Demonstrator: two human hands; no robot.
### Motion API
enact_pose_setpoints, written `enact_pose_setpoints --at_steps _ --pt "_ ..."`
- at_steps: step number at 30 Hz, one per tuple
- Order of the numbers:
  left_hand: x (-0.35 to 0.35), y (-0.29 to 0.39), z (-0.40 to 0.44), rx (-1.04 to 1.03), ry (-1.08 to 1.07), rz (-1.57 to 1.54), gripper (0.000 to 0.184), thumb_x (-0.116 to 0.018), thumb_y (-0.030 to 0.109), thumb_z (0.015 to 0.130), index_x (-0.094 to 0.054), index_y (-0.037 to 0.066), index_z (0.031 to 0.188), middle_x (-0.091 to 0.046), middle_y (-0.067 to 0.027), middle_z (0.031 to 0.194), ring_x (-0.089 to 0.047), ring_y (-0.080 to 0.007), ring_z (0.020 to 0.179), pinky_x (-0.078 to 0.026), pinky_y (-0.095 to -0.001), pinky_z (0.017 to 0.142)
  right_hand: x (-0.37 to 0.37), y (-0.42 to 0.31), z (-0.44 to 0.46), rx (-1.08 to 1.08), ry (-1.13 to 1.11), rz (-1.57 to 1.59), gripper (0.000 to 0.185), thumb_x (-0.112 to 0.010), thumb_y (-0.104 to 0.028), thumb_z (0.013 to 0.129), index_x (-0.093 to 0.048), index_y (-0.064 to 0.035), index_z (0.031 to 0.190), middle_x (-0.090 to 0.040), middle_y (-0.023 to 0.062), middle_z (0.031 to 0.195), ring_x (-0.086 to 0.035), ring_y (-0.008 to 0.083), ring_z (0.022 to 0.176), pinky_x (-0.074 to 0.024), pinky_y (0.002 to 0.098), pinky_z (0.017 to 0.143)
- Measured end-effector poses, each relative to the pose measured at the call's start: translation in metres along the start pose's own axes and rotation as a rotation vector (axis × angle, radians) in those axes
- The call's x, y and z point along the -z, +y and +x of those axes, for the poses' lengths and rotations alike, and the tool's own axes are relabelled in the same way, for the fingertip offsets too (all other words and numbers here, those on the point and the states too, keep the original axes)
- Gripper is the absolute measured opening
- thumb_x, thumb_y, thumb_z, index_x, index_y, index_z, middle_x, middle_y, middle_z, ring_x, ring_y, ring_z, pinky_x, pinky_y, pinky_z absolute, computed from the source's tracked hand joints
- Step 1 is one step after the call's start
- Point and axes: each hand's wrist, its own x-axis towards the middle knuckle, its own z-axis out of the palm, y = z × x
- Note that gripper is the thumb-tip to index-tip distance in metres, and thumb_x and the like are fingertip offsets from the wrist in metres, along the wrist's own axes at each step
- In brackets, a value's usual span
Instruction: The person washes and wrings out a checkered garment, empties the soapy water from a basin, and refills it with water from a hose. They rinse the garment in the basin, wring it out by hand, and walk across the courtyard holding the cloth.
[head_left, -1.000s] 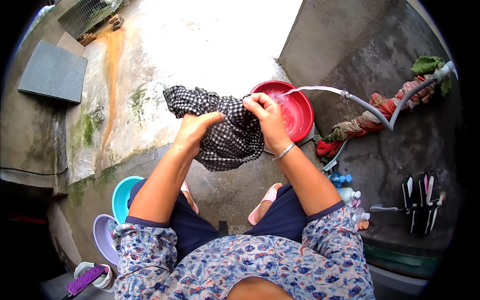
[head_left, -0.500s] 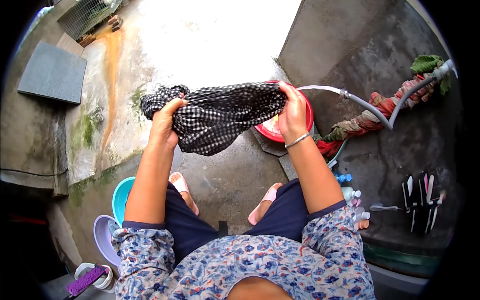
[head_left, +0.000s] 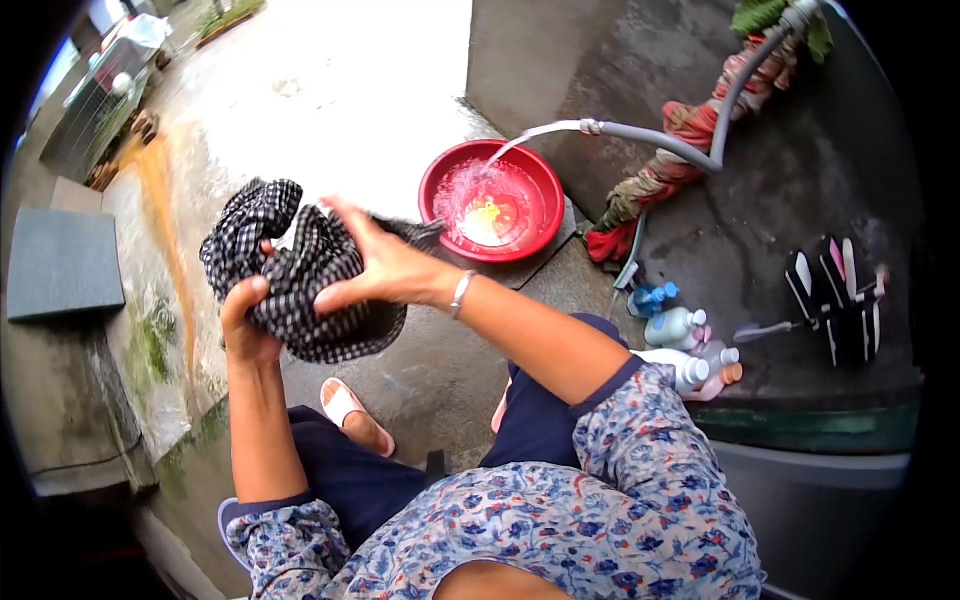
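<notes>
A black-and-white checked cloth is bunched between my two hands, left of the basin. My left hand grips its lower left side, thumb showing and most fingers hidden behind the folds. My right hand, with a silver bracelet at the wrist, lies over the cloth's right side, thumb and fingers curved round it. A loose end of the cloth sticks out to the right, toward the red basin. Water runs from a grey hose into this basin.
Several bottles stand on the right, beside a brush and a dark rack with pale handles. Twisted red and beige cloth lies by the hose. A grey slab is at the far left.
The view has swung right. The cloth, stretched between my hands half a second ago, is now bunched. My right hand has moved left, away from the basin, toward my left hand.
</notes>
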Motion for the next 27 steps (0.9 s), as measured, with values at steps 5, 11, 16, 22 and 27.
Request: enact_pose_setpoints --at_steps 5,11,16,22,27 --pt "-0.004 0.002 0.002 0.018 -0.047 0.088 0.037 -0.061 0.024 0.074 -0.061 -0.001 0.101 -0.064 -0.0120 0.099 -0.063 -0.0228 0.089 -0.052 -0.0341 0.084 -0.033 0.016 -0.007 -0.123 -0.040 0.545 0.089 -0.085 -0.024 0.061 -0.036 0.0000 0.131 -0.053 0.0133 0.120 -0.049 0.0201 0.114 -0.0362 0.0308 0.100" --pt "0.021 -0.007 0.021 0.059 0.157 0.389 0.034 -0.062 0.021 0.084 -0.062 -0.001 0.110 -0.065 -0.0094 0.105 -0.061 -0.0185 0.096 -0.045 -0.0315 0.089 -0.014 0.009 -0.002 -0.059 0.281 0.568 0.049 -0.074 0.001 0.069 -0.052 -0.0026 0.112 -0.064 0.0031 0.099 -0.059 0.0102 0.091 -0.0472 0.0261 0.086" --pt "0.051 -0.027 0.012 0.040 0.028 0.228 0.049 -0.052 0.037 0.091 -0.052 0.002 0.126 -0.058 -0.0094 0.122 -0.055 -0.0202 0.113 -0.039 -0.0343 0.100 -0.008 -0.021 -0.004 0.074 0.129 0.628 0.054 -0.078 0.000 0.063 -0.052 -0.0058 0.110 -0.062 0.0002 0.100 -0.057 0.0088 0.094 -0.0442 0.0250 0.089" --pt "0.026 -0.038 0.011 0.237 -0.016 -0.013 0.049 -0.056 0.037 0.087 -0.055 -0.002 0.119 -0.061 -0.0153 0.114 -0.062 -0.0254 0.101 -0.052 -0.0374 0.088 -0.006 -0.037 -0.005 0.037 0.111 0.578 0.053 -0.079 -0.008 0.064 -0.052 -0.0059 0.110 -0.060 0.0008 0.099 -0.055 0.0104 0.095 -0.0429 0.0278 0.089" --pt "0.020 -0.050 0.027 0.200 0.098 -0.066 0.038 -0.054 0.027 0.088 -0.058 -0.002 0.113 -0.064 -0.0150 0.107 -0.065 -0.0241 0.094 -0.054 -0.0370 0.084 0.013 -0.015 0.000 0.074 0.332 -0.148 0.061 -0.074 -0.043 0.071 -0.054 -0.0006 0.111 -0.054 0.0173 0.110 -0.053 0.0284 0.106 -0.0405 0.0369 0.093"
